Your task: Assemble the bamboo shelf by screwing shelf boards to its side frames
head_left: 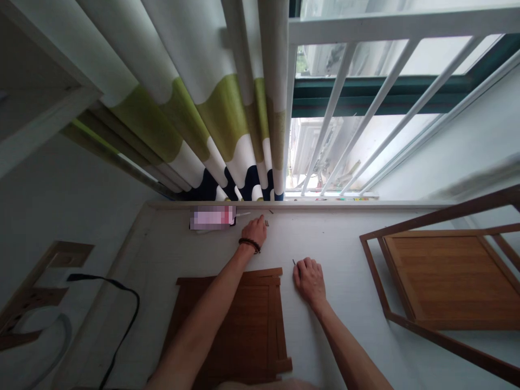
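My left hand, with a dark beaded bracelet on its wrist, reaches to the far part of the white surface. Its fingers point forward beside a few small brownish pins or screws; I see nothing held in them. Another small dark pin lies just beyond. My right hand rests closed on the surface, a thin dark metal rod poking out by the thumb and forefinger. Below my left forearm lies a brown wooden panel with loose-looking strips along its edges.
A phone, its screen blurred out, lies at the back left. On the right stands a brown wooden frame with a panel. Behind are a curtain and a barred window. A black cable hangs from the left wall socket.
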`<control>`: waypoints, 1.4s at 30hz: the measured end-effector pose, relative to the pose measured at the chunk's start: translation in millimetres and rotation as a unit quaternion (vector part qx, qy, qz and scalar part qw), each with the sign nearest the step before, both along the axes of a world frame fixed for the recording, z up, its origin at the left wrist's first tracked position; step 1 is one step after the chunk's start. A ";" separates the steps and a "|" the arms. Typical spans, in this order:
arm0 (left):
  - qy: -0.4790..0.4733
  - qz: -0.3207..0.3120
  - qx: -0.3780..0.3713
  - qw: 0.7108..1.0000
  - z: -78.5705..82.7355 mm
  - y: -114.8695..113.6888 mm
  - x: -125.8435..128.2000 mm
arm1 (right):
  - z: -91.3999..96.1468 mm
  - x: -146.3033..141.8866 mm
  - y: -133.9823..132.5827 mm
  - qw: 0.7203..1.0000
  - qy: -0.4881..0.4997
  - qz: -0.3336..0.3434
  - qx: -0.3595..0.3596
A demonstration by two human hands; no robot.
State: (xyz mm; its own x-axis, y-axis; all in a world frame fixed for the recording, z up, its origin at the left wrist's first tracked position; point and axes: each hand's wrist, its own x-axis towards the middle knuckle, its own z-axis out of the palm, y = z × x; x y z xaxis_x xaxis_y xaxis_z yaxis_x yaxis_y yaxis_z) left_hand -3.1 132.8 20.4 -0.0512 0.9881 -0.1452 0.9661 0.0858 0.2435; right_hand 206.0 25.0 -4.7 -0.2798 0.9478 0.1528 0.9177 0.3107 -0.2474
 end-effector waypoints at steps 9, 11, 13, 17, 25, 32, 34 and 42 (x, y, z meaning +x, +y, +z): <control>-0.068 -0.086 0.149 0.983 -34.1 -66.3 -41.5 | -2.0 0.0 -0.4 1.000 0.000 -0.002 -0.014; -0.054 -0.094 0.135 0.985 -36.4 -61.3 -37.7 | -2.1 0.0 -0.3 1.000 -0.002 -0.001 -0.016; -0.047 -0.130 0.116 0.984 -36.8 -52.9 -32.2 | -2.2 0.0 -0.2 1.000 -0.003 -0.001 -0.017; -0.045 -0.165 0.121 0.978 -36.6 -31.3 -18.5 | -2.9 -0.2 -0.3 1.000 0.003 -0.002 -0.006; -0.101 -0.144 0.193 0.965 -46.1 19.8 14.7 | -2.4 -1.0 1.2 1.000 -0.007 -0.005 -0.013; -0.126 -0.127 0.256 0.950 -28.7 6.5 -0.1 | -2.7 -0.1 0.2 0.999 -0.012 -0.003 -0.030; -0.110 -0.047 0.285 0.951 -15.7 -10.7 -22.6 | -2.7 0.3 -0.1 0.999 -0.016 0.000 -0.029; -0.054 0.367 0.294 0.881 -5.8 -64.1 -128.6 | -0.8 1.6 -3.0 0.999 -0.032 0.014 -0.009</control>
State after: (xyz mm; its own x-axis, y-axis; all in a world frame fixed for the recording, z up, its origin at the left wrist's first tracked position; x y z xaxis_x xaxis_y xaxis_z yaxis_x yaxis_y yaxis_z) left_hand -131.7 68.7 14.6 -0.7247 0.6008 0.3374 0.6713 0.5053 0.5422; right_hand 207.6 22.0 -5.5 -0.3154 0.9418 0.1165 0.9227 0.3330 -0.1942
